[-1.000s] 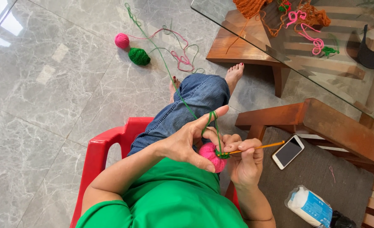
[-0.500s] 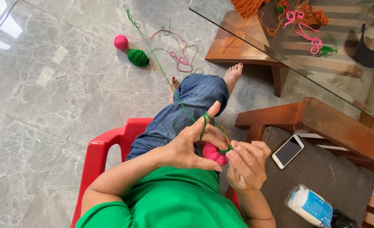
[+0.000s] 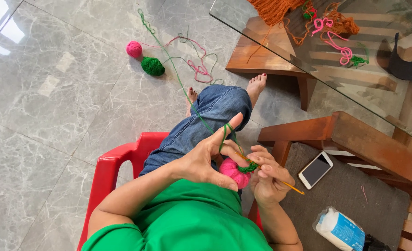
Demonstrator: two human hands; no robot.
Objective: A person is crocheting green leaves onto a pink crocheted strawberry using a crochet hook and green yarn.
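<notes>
I sit on a red plastic chair (image 3: 108,172) with a small pink crocheted piece (image 3: 233,170) in my lap. My left hand (image 3: 210,155) holds that piece, and green yarn (image 3: 187,95) runs over its raised forefinger. My right hand (image 3: 267,179) grips a thin orange crochet hook (image 3: 287,184) whose tip sits in green stitches on the pink piece. The green strand leads across the floor to a green yarn ball (image 3: 153,66), which lies beside a pink yarn ball (image 3: 133,48).
A wooden bench with a grey cushion (image 3: 355,204) stands at my right, holding a phone (image 3: 315,169) and a white and blue packet (image 3: 341,229). A glass-topped wooden table (image 3: 271,42) ahead carries orange knitting (image 3: 275,9) and loose pink yarn (image 3: 336,44).
My right hand has turned the hook, so its handle now points down to the right. The left forefinger stays raised with the green yarn over it.
</notes>
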